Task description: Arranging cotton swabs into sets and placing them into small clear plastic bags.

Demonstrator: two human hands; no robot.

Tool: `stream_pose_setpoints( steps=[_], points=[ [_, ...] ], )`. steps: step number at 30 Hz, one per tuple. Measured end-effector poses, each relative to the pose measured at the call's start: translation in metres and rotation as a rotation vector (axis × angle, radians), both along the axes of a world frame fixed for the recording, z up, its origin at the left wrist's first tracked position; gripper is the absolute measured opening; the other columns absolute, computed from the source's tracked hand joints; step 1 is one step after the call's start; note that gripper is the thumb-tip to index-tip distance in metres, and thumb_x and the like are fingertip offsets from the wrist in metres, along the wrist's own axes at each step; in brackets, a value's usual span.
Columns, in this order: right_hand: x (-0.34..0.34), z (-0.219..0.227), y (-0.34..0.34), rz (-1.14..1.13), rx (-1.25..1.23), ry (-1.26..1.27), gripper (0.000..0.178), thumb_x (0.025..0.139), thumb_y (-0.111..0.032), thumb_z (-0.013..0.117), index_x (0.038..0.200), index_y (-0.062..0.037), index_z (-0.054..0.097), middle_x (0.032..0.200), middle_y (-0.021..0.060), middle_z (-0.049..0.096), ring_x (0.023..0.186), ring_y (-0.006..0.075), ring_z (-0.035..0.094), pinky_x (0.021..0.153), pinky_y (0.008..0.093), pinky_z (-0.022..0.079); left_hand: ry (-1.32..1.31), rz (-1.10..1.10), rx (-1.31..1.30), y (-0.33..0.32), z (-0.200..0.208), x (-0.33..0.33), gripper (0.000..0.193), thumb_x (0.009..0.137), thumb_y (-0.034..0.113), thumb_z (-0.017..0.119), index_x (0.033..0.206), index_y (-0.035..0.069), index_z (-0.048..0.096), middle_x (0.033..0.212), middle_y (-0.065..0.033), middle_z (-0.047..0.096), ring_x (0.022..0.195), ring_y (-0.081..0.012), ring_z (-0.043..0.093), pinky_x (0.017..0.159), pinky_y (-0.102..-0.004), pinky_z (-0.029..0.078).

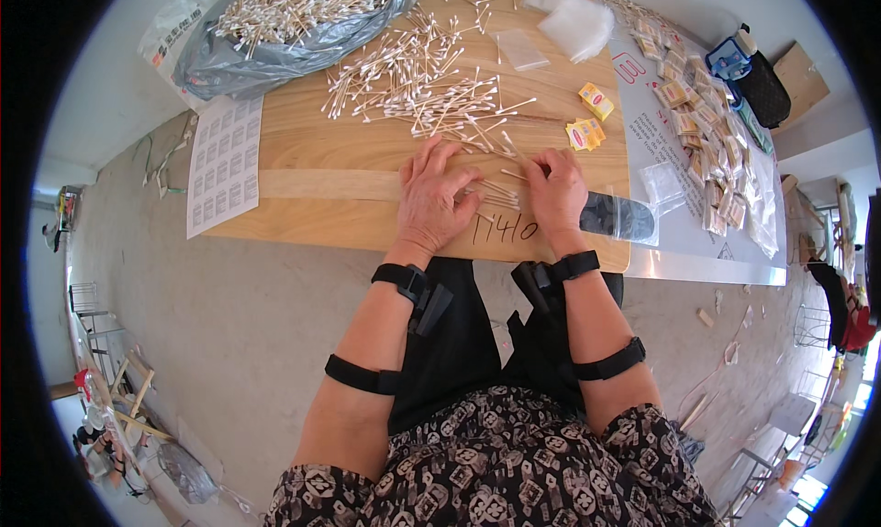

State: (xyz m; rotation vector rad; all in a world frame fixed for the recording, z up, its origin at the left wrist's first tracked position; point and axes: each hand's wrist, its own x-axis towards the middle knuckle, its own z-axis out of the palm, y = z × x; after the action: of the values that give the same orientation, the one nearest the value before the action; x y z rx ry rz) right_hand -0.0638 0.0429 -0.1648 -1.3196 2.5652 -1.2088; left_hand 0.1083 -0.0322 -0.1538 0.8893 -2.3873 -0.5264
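Note:
Several loose cotton swabs [498, 196] lie on the wooden table between my hands, near its front edge. My left hand [431, 196] rests on the table beside them, fingers apart and bent, thumb and index finger at the ends of the sticks. On the other side, my right hand [558, 195] has its fingers curled in a pinch, with a cotton swab [508, 144] reaching out from the fingertips toward the pile. Just beyond my hands spreads a loose pile of cotton swabs [404, 72]. Part of the swabs by my left fingers is hidden.
A grey plastic bag [275, 63] full of swabs stands at the far left, above a printed sheet [225, 169]. Yellow cards [585, 134] and clear bags [580, 24] lie right of the pile. Many filled packets [702, 128] cover the grey board [647, 128] at right.

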Motion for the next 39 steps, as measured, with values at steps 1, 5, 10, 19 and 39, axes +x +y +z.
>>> stream_pose_setpoints(
  steps=[1,5,10,19,39],
  points=[
    [-0.002,-0.001,0.001,0.003,-0.029,-0.046,0.012,0.076,-0.018,0.069,0.075,-0.0071,0.063,0.080,0.0092,0.058,0.080,0.0304,0.058,0.069,0.0412,0.047,0.001,-0.001,0.000,0.000,0.001,0.000,0.021,0.074,0.025,0.071,0.094,0.020,0.071,0.128,-0.0056,0.053,0.135,-0.0294,0.033,0.106,-0.0461,0.025],
    [-0.007,-0.003,0.005,0.030,-0.096,-0.168,0.013,0.077,-0.017,0.069,0.075,-0.0049,0.064,0.078,0.0100,0.058,0.075,0.0296,0.059,0.066,0.0398,0.047,0.001,0.001,0.003,0.001,0.002,0.000,0.021,0.073,0.025,0.071,0.094,0.019,0.072,0.127,-0.0058,0.054,0.134,-0.0290,0.034,0.106,-0.0458,0.025],
    [-0.012,0.001,0.013,0.108,-0.131,-0.246,0.012,0.076,-0.013,0.069,0.074,-0.0026,0.063,0.076,0.0102,0.057,0.073,0.0286,0.058,0.064,0.0383,0.046,0.003,-0.005,0.013,0.000,0.002,0.000,0.021,0.073,0.024,0.071,0.094,0.019,0.071,0.127,-0.0055,0.054,0.134,-0.0288,0.034,0.105,-0.0462,0.026],
    [0.003,0.006,0.025,0.254,-0.151,-0.130,0.008,0.074,-0.008,0.069,0.078,-0.0035,0.064,0.080,0.0105,0.058,0.076,0.0293,0.059,0.066,0.0377,0.048,0.000,0.003,0.005,0.000,0.001,0.001,0.024,0.071,0.021,0.072,0.094,0.018,0.071,0.126,-0.0053,0.054,0.133,-0.0284,0.035,0.105,-0.0457,0.026],
    [0.012,-0.001,0.012,0.207,-0.102,0.042,0.005,0.074,-0.006,0.065,0.077,-0.0053,0.061,0.082,0.0104,0.057,0.081,0.0332,0.055,0.070,0.0427,0.046,0.000,-0.001,-0.070,-0.001,-0.001,0.000,0.034,0.074,0.022,0.070,0.107,0.016,0.067,0.125,-0.0055,0.054,0.129,-0.0278,0.040,0.101,-0.0439,0.030]
  ],
)
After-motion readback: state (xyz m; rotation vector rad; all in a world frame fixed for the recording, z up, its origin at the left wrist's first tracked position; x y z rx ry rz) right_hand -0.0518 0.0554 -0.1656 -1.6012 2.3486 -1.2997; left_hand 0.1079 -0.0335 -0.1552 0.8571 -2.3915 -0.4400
